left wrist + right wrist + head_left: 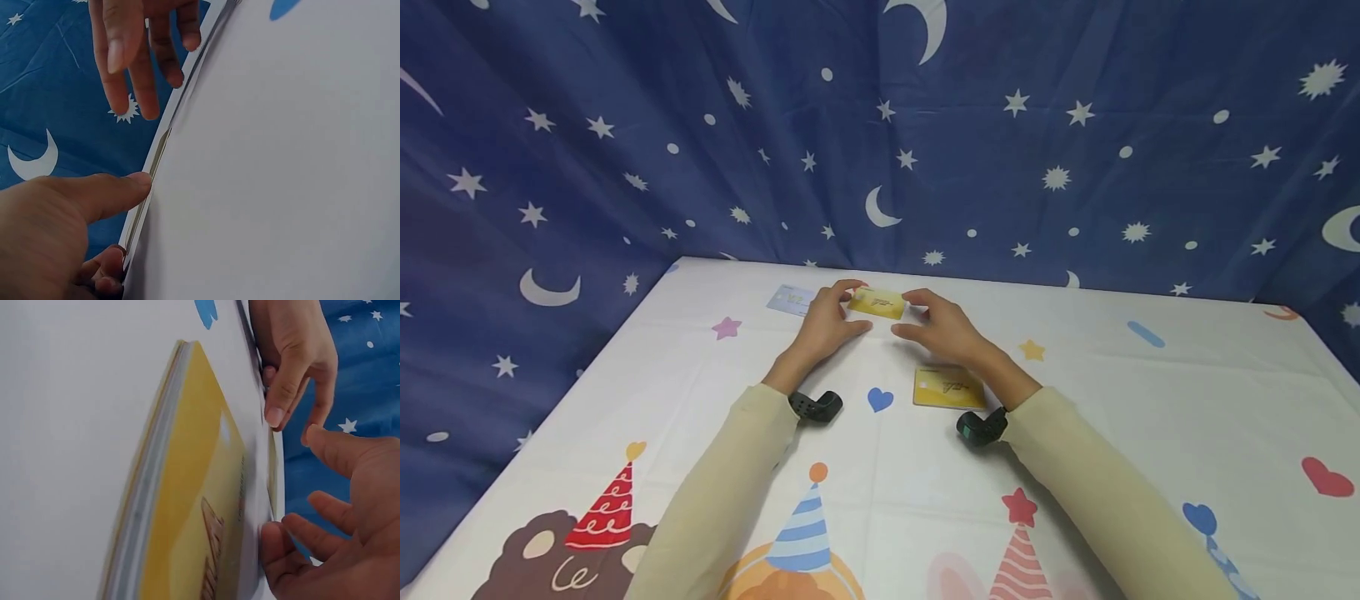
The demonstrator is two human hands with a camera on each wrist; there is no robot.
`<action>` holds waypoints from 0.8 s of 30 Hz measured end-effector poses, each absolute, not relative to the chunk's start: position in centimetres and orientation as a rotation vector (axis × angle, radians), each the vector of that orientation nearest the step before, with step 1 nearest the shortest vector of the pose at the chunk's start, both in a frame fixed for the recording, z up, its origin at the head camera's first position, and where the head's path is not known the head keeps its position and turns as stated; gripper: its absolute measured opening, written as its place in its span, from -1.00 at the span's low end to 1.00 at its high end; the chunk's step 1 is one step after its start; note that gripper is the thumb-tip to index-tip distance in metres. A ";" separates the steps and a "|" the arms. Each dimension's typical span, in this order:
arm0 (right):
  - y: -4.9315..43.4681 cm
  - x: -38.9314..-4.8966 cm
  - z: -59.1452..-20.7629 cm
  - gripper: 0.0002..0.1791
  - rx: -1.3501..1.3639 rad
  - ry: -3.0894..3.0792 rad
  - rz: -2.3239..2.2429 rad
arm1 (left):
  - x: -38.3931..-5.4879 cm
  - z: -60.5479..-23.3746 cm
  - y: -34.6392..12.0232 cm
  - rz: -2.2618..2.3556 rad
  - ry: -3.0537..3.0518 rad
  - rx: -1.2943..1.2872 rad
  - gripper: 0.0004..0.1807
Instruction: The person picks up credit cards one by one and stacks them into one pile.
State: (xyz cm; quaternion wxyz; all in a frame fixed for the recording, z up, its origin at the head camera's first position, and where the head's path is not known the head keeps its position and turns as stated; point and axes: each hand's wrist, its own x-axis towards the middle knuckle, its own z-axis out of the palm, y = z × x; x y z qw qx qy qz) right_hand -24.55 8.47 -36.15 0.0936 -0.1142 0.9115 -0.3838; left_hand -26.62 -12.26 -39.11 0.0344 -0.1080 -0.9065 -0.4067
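Observation:
A gold card lies flat near the table's far edge, between the two hands. My left hand is at its left side, the forefinger by the card's left edge and the thumb spread apart in front. At the right edge, the fingertips of my right hand rest by the card, with thumb and forefinger apart. Neither hand grips the card. A pale blue-silver card is partly hidden behind my left hand. Nearer, a stack of gold cards lies below my right wrist; its layered edge shows large in the right wrist view.
A white tablecloth with printed hearts, stars and party hats covers the table. Behind it and on the left hangs a dark blue curtain with moons and stars. Each wrist wears a black device.

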 end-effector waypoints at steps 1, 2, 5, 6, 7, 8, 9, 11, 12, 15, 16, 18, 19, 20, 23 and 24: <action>8.3 -24.6 -36.2 -0.30 -0.335 2.703 -1.128 | -26.6 -39.2 -12.3 -1.249 -2.785 -0.331 -0.27; 8.2 -24.7 -36.3 -0.30 -0.332 2.705 -1.118 | -26.6 -39.2 -12.3 -1.250 -2.782 -0.332 -0.28; 7.8 -25.0 -36.4 -0.29 -0.331 2.717 -1.088 | -26.6 -39.3 -12.4 -1.252 -2.774 -0.343 -0.28; 7.8 -25.1 -36.4 -0.29 -0.331 2.723 -1.077 | -26.6 -39.4 -12.5 -1.257 -2.771 -0.345 -0.28; 7.7 -25.2 -36.4 -0.28 -0.330 2.730 -1.065 | -26.6 -39.4 -12.5 -1.260 -2.769 -0.347 -0.29; 7.6 -25.3 -36.4 -0.28 -0.327 2.733 -1.056 | -26.6 -39.4 -12.5 -1.261 -2.767 -0.349 -0.29; 7.5 -25.5 -36.5 -0.27 -0.327 2.740 -1.042 | -26.7 -39.4 -12.5 -1.263 -2.763 -0.352 -0.30; 7.4 -25.7 -36.5 -0.26 -0.312 2.746 -1.018 | -26.7 -39.5 -12.5 -1.265 -2.760 -0.356 -0.30; 7.4 -25.8 -36.5 -0.26 -0.308 2.750 -1.008 | -26.7 -39.6 -12.5 -1.265 -2.760 -0.358 -0.30; 7.3 -26.0 -36.7 -0.26 -0.304 2.756 -0.981 | -26.6 -39.6 -12.5 -1.254 -2.766 -0.361 -0.31; 7.3 -26.0 -36.7 -0.27 -0.308 2.760 -0.977 | -26.6 -39.6 -12.5 -1.250 -2.769 -0.364 -0.31; 7.3 -26.1 -36.8 -0.27 -0.330 2.774 -0.965 | -26.6 -39.6 -12.5 -1.242 -2.773 -0.368 -0.32; 7.2 -26.1 -36.9 -0.28 -0.340 2.781 -0.960 | -26.6 -39.6 -12.5 -1.238 -2.773 -0.371 -0.32; 7.2 -26.1 -36.9 -0.28 -0.352 2.791 -0.951 | -26.5 -39.6 -12.5 -1.243 -2.774 -0.370 -0.32; 7.2 -26.1 -36.9 -0.29 -0.378 2.815 -0.921 | -26.4 -39.5 -12.4 -1.261 -2.775 -0.370 -0.32; 7.2 -26.1 -36.9 -0.29 -0.387 2.819 -0.912 | -26.4 -39.5 -12.3 -1.268 -2.774 -0.371 -0.32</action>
